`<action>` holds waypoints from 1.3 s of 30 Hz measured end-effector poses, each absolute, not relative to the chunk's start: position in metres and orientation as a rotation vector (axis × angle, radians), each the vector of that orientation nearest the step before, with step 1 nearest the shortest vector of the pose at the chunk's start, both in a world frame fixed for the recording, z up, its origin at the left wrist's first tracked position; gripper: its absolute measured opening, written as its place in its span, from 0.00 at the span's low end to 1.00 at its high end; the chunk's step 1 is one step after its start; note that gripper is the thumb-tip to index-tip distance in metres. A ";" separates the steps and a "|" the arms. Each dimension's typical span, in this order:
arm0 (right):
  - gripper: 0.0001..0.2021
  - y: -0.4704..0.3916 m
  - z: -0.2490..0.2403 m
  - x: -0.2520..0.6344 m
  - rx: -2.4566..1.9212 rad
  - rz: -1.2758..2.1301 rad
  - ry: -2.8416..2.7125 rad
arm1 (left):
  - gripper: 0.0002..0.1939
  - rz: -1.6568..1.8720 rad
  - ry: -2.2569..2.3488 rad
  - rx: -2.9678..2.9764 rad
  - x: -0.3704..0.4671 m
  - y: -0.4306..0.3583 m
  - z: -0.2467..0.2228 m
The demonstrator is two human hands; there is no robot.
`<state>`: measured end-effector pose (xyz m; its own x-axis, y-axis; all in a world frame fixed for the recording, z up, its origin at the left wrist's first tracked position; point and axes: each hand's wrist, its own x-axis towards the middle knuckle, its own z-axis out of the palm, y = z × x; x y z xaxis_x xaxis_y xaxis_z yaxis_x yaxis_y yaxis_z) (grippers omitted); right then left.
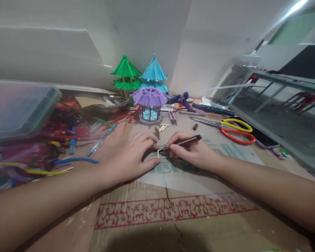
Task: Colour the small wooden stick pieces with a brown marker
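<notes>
My left hand (136, 152) rests on the board, thumb and forefinger closed on the ends of a short pale wooden stick (158, 154). In my right hand (196, 154) is a brown marker pen (189, 140), its tip at the stick. Just beyond my fingers lie several pale sticks (163, 127) and a few brown ones (156, 133). A brown pen cap (195, 126) sits farther right. Behind the sticks stands a small pavilion model (150, 97) with a purple roof over dark posts.
Green (125, 71) and blue (154, 71) roofed models stand behind. To the right are a glue gun (182, 100), small snips (172, 118), scissors (227, 129) and a phone (262, 134). Colourful fuzzy stems (44, 154) and a clear plastic box (23, 108) crowd the left.
</notes>
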<state>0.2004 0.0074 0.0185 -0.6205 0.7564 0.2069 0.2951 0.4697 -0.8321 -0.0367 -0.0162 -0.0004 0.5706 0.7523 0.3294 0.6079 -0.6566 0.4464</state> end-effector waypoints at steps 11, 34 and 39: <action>0.05 0.008 0.017 0.202 -0.829 1.036 -2.180 | 0.13 0.705 1.191 2.622 -0.038 -0.019 0.000; 0.05 0.005 0.021 0.204 -0.833 1.188 -2.173 | 0.10 0.730 1.169 2.707 -0.039 -0.018 0.000; 0.06 0.004 0.021 0.203 -0.817 1.225 -2.182 | 0.10 0.728 1.165 2.709 -0.039 -0.018 0.001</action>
<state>0.2029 0.0043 0.0213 -0.6925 0.7089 0.1336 0.2550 0.4138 -0.8739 -0.0386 -0.0181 0.0005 0.5921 0.7073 0.3862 0.6574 -0.7012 0.2761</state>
